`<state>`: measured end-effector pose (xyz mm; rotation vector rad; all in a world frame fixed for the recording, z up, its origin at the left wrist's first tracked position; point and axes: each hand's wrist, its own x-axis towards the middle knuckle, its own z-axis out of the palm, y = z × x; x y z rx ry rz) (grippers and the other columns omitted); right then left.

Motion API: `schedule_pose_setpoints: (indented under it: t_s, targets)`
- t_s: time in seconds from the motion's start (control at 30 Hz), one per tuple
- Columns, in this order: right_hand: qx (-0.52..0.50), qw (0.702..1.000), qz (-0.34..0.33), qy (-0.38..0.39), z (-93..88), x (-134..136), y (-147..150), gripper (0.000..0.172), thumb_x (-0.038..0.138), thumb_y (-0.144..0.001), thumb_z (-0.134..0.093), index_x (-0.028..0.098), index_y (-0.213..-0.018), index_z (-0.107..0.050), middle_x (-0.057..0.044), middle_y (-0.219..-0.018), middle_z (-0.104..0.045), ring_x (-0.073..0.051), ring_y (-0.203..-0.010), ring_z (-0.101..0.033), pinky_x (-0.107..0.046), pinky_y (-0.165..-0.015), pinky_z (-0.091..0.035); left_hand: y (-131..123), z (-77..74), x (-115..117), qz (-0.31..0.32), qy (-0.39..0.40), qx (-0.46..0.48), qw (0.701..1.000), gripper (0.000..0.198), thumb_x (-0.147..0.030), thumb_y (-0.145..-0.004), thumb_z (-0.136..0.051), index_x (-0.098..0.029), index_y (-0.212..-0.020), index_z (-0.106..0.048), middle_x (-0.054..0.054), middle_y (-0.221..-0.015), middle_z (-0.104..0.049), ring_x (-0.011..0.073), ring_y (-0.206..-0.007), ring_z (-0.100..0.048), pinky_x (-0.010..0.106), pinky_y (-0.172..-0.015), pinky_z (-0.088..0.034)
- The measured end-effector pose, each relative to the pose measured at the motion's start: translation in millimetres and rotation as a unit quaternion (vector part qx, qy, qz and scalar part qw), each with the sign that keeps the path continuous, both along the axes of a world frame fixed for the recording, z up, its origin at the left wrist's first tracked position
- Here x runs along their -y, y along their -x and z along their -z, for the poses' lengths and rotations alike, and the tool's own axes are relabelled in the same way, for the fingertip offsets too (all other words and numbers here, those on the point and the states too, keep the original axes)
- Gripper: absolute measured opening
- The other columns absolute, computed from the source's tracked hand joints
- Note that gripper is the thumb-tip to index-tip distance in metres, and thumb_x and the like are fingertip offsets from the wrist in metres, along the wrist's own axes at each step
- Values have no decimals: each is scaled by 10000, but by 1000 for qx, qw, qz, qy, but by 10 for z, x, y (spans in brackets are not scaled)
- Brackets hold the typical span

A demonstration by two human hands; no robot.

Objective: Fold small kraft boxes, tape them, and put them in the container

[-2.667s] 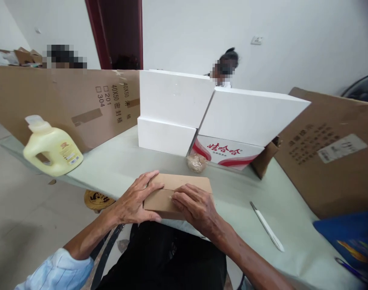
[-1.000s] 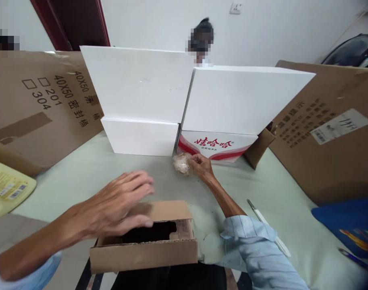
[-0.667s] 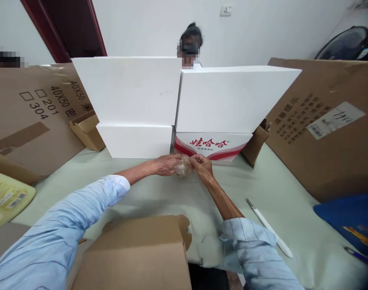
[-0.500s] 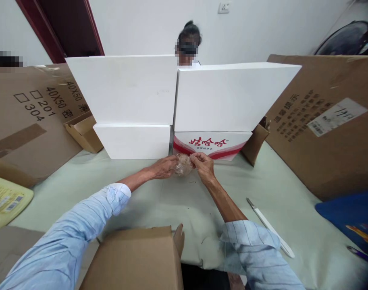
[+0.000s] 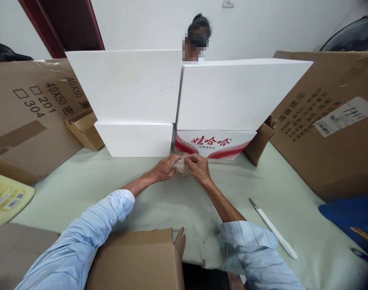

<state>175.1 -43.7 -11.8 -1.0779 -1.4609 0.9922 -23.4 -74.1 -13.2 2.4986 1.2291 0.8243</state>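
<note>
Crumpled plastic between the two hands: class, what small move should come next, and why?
Perhaps the right hand should press the crumpled plastic inward while the left hand steadies it. The fingers of both hands meet it from opposite sides, and it looks loose and wrinkled. Neither hand touches the brown carton near the body.

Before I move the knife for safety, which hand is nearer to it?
The right hand: it pinches the plastic wad, left of the knife and farther up the table. The left hand, on the wad's left side, is farther off.
</note>
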Motion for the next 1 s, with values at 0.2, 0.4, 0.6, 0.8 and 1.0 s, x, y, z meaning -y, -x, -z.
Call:
schedule_pose_setpoints:
  t_s: [0.2, 0.4, 0.6, 0.8, 1.0]
  targets:
    - [32, 999, 12, -1, 50, -24, -41, 275, 486, -700, -712, 215, -713, -663, -4, -638, -634, -164, -589, -527, -281, -554, -429, -24, 24, -21, 32, -45, -63, 996, 640, -69, -868, -535, -213, -1490, -485, 162, -1471, -599, 302, -1371, -590, 493, -1159, -514]
    - [65, 998, 23, -8, 87, -57, -72, 266, 481, -706, -661, 215, -714, -673, 0, -645, -620, -171, -607, -523, -286, -576, -426, -33, 42, -10, 13, -64, -173, 983, 597, -91, -872, -590, -183, -1461, -554, 188, -1461, -595, 341, -1315, -600, 511, -1121, -505]
    - [113, 992, 40, -31, 98, -66, -117, 229, 443, -737, -634, 228, -658, -632, 9, -623, -586, -172, -616, -505, -281, -575, -391, -48, 40, 18, 5, -67, -202, 977, 490, -99, -872, -611, -173, -1356, -616, 194, -1500, -573, 350, -1307, -594, 497, -1079, -511]
    - [154, 986, 45, -46, 105, -52, -120, 238, 446, -773, -604, 232, -672, -635, 4, -636, -608, -183, -626, -527, -284, -593, -387, -72, 54, 14, 0, -58, -168, 984, 622, -164, -894, -635, -179, -1495, -478, 185, -1474, -592, 341, -1344, -570, 485, -1097, -492]
    - [207, 976, 56, -47, 70, -56, -137, 234, 435, -798, -615, 237, -696, -687, -7, -652, -640, -205, -674, -557, -298, -632, -369, -94, 87, 25, -4, -77, -239, 968, 692, -112, -886, -599, -178, -1561, -458, 201, -1515, -552, 367, -1336, -558, 501, -1065, -495]
